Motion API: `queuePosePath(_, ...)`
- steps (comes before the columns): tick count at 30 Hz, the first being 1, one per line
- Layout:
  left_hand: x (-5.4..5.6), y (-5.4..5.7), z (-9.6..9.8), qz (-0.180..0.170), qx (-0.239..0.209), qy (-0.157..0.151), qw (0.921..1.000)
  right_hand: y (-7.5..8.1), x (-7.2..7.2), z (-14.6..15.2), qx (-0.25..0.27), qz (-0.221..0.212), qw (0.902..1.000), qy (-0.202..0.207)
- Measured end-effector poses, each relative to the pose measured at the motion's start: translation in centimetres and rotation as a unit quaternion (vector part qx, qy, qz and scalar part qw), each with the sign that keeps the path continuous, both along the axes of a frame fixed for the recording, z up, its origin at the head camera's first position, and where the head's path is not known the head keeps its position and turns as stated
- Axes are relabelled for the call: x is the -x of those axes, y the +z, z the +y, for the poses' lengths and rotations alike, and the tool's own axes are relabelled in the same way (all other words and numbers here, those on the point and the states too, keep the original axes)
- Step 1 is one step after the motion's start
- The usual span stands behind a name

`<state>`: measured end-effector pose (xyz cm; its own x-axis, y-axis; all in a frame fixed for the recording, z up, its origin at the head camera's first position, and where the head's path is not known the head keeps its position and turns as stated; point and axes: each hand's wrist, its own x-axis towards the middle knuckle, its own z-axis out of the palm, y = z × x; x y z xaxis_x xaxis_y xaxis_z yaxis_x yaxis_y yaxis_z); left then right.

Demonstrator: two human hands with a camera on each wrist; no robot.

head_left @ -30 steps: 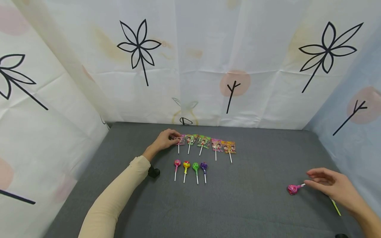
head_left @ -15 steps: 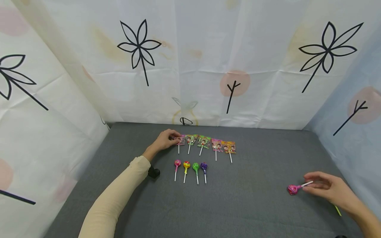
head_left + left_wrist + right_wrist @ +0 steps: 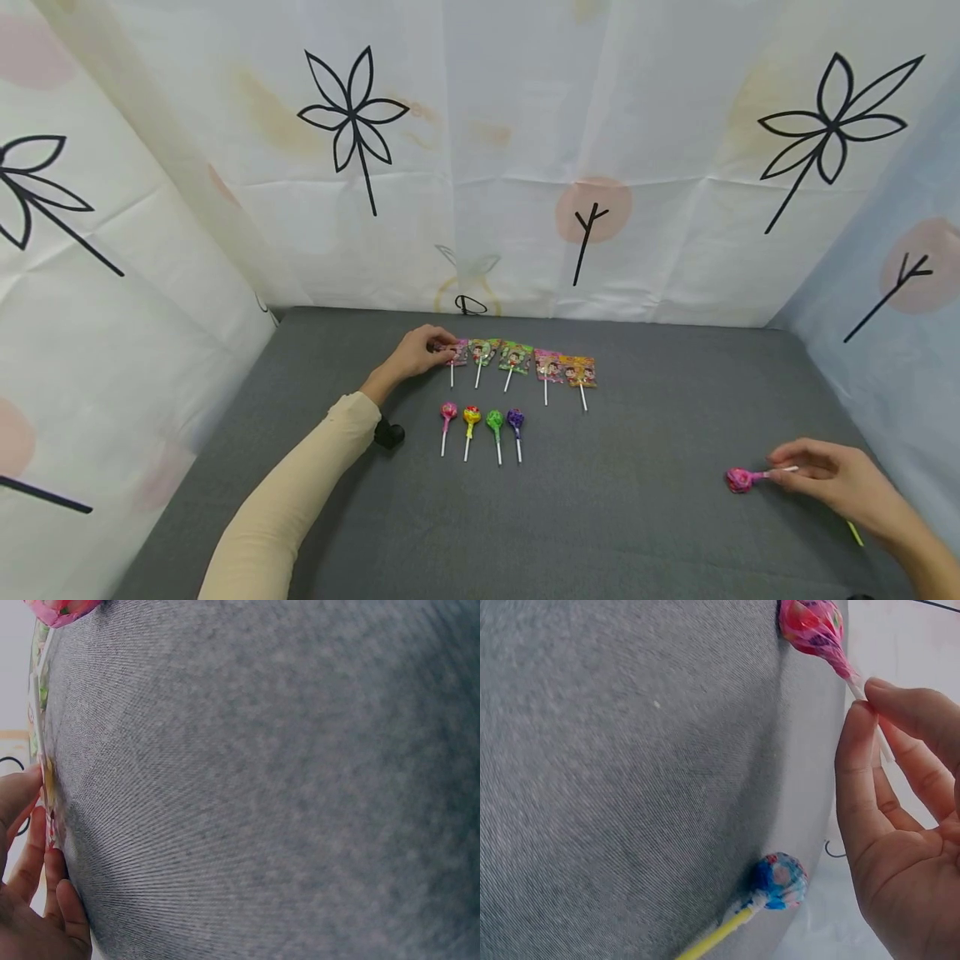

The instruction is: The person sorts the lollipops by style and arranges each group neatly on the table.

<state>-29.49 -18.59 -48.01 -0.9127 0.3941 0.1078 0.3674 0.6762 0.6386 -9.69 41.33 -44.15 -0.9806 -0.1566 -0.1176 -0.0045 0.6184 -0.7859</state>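
Note:
At the left end of the back row, my left hand (image 3: 416, 350) pinches a flat wrapped lollipop (image 3: 458, 353) by its pink wrapper, partly hidden by the fingers. Its white stick points toward me. In the left wrist view, thumb and fingertips of the left hand (image 3: 37, 892) lie at the wrapper. On the right side my right hand (image 3: 843, 479) pinches the white stick of a round pink lollipop (image 3: 738, 480) between thumb and forefinger. The right wrist view shows this grip, the pink lollipop (image 3: 814, 626) pointing away from the palm.
Several flat lollipops (image 3: 515, 357) continue the back row. Before them lie round ones: pink (image 3: 448, 410), yellow (image 3: 471, 414), green (image 3: 495, 419) and purple (image 3: 515, 417). A blue lollipop (image 3: 780, 881) with a yellow stick lies below the right hand. Printed cloth walls (image 3: 510, 250) border the grey table.
My right hand has come down slightly and its thumb and forefinger have closed on the pink lollipop's stick, which has swung more level. The left hand keeps its place.

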Motion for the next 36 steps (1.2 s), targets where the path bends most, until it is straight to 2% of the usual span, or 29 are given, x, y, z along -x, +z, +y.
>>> queuePosePath(4,0.1,0.1,0.1,-0.002,0.000,0.003,1.0000,0.1,0.0,0.6,-0.009,-0.022,0.9995,0.022)
queuePosePath(8,0.1,0.1,0.2,-0.005,-0.001,0.006,1.0000,0.0,0.0,1.0,0.004,-0.023,0.9979,0.061)
queuePosePath(11,0.1,0.2,0.2,-0.006,-0.003,0.007,1.0000,0.1,0.0,1.0,0.007,-0.028,0.9971,0.071)
queuePosePath(16,0.0,0.3,0.3,-0.009,-0.005,0.008,0.9999,0.0,0.0,0.7,-0.004,-0.025,0.9983,0.053)
queuePosePath(23,0.0,0.2,0.3,-0.002,-0.001,0.007,1.0000,-0.4,0.3,-0.2,0.016,0.012,0.9998,0.003)
queuePosePath(29,-0.1,0.3,0.2,0.001,-0.002,0.004,1.0000,-0.6,0.5,-0.6,0.065,0.048,0.9966,0.014)
queuePosePath(36,-0.1,0.4,0.2,0.002,0.004,0.006,1.0000,-0.7,0.8,-1.9,0.077,0.058,0.9953,0.013)
